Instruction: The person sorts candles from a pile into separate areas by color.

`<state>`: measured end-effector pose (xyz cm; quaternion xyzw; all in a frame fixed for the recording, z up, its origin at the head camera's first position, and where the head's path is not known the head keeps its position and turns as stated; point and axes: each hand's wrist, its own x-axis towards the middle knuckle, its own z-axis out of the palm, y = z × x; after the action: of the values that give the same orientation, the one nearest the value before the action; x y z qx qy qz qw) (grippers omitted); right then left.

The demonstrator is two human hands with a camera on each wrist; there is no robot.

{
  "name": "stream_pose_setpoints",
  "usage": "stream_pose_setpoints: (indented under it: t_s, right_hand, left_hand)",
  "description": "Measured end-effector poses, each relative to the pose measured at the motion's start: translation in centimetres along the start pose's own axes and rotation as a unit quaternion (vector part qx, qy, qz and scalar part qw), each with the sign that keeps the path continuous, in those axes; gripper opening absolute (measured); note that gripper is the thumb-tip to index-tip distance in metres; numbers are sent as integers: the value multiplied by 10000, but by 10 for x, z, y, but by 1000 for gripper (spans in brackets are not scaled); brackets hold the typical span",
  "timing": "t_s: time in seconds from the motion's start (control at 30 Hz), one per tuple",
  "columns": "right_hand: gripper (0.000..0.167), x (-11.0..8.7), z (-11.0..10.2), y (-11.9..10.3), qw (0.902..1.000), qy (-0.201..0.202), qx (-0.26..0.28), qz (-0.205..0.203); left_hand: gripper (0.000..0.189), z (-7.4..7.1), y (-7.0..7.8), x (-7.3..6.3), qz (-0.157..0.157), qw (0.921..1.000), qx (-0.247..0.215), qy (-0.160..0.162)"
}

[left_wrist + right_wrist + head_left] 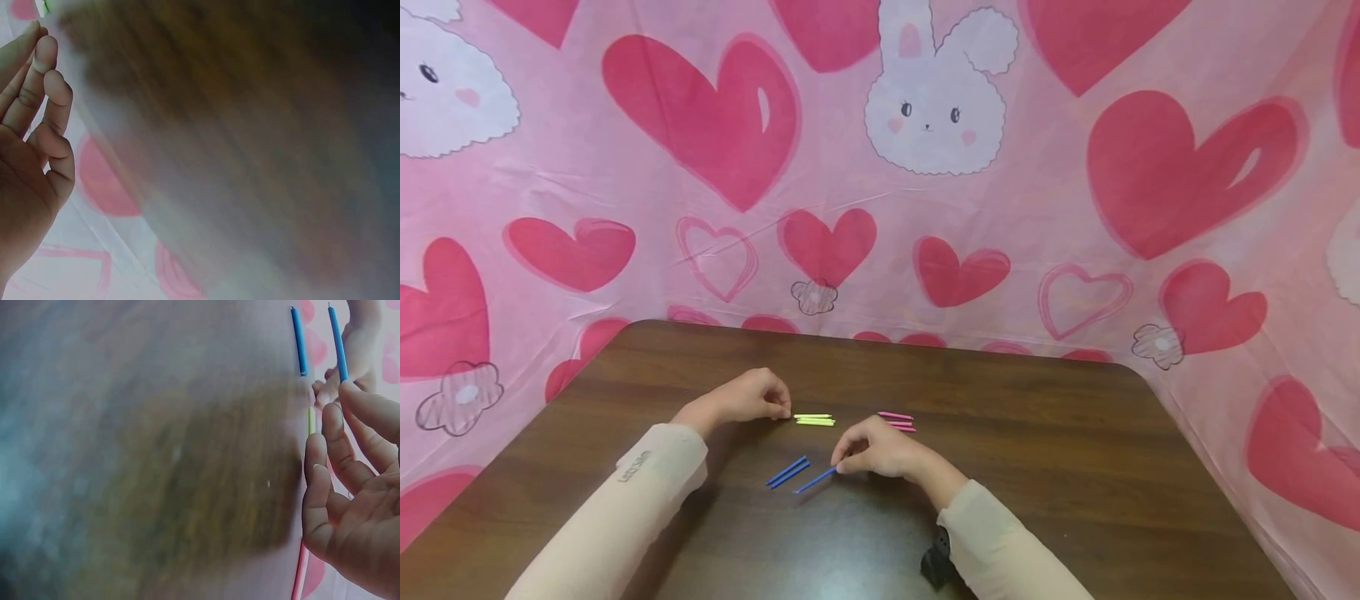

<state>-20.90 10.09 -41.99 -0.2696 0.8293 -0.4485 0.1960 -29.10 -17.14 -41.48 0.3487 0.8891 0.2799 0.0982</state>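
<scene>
My right hand [880, 450] pinches a thin blue candle [816, 481] by one end between thumb and fingertips, its other end pointing left toward me. The wick shows at the tip of this blue candle [338, 344] in the right wrist view. Left of it, two more blue candles [788, 472] lie side by side on the table. Beside the left end of a small group of yellow candles [814, 420] is my left hand [748, 396], fingers loosely bent and thumb near the index finger; I see nothing held in it. Several pink candles [901, 427] lie behind my right hand, partly hidden.
The brown wooden table [1037, 458] has rounded far corners. A pink cloth [835, 167] with hearts and rabbits hangs behind and around it. A small black object [937, 562] sits at the right sleeve cuff.
</scene>
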Motion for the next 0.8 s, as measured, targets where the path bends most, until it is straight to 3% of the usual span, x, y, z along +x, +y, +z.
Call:
stream_pose_setpoints:
  t_s: [0.37,0.8]
  right_hand:
    - [4,-5,-11,1,9998,217,10,20]
    - [6,-4,-23,1,9976,660,221,13]
  left_hand:
    - [8,-7,1,-25,-22,9998,116,157]
    - [5,-7,20,-54,3,9999,22,112]
